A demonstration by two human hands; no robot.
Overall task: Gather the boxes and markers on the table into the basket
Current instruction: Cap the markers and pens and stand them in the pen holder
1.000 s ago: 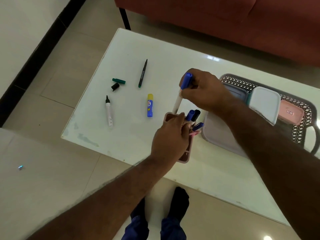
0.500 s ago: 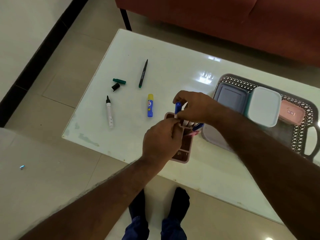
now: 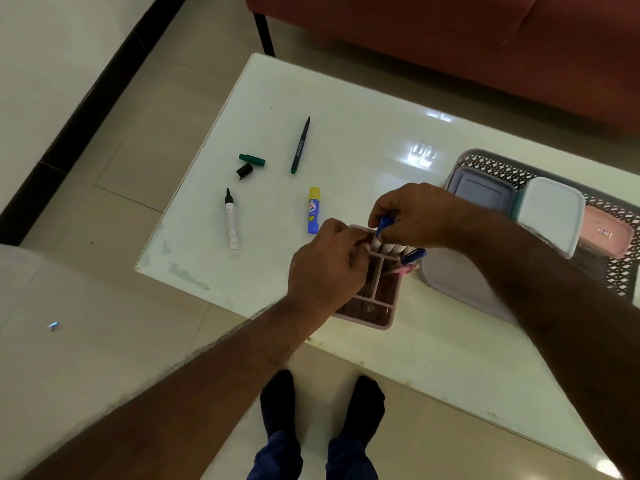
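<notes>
The right hand (image 3: 412, 216), grip closed on a blue-capped marker (image 3: 383, 226), lowers it into a pink organizer (image 3: 375, 289) (left hand (image 3: 327, 268) clasping its rim) on the white surface (image 3: 363, 140).

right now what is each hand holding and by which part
Right hand pinches a blue-capped marker at its cap end. Left hand steadies the pink holder at its rim.
</notes>
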